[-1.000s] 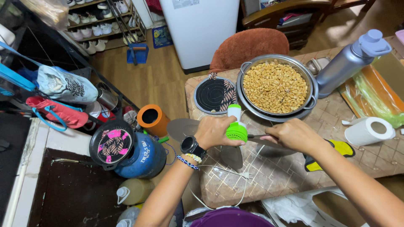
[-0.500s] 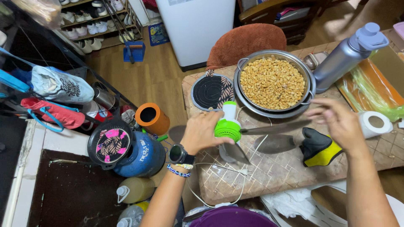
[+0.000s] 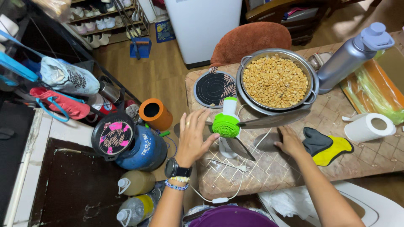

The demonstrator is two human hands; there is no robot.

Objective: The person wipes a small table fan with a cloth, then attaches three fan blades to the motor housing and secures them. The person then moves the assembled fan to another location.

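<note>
While the head camera looks straight down, the left hand (image 3: 192,136) is spread wide, fingers apart and palm flat, just to the left of the small fan (image 3: 227,125) and not gripping it. That fan, with its green hub and white motor body, stands near the left edge of the table (image 3: 269,172), and its grey blades (image 3: 273,121) stick out to the right and down, one long blade reaching just under the rim of the pan. Over on the other side, the right hand (image 3: 289,143) lies flat on the tabletop, fingers loosely extended and together, pressing on a loose grey blade (image 3: 264,143) that rests there; nothing is clamped in it. A white cord with a plug (image 3: 242,169) trails across the patterned cloth between the two arms.

Same view, further out: a metal pan of peanuts (image 3: 275,81) sits beyond the fan, with a round dark trivet (image 3: 214,89) to its left and a grey bottle (image 3: 351,59) leaning at its right. A black-and-yellow glove (image 3: 326,147) lies just beside the right hand, and a paper roll (image 3: 370,128) rests further right. Down on the floor at left stand a blue gas cylinder (image 3: 141,151) and an orange tube (image 3: 155,113).
</note>
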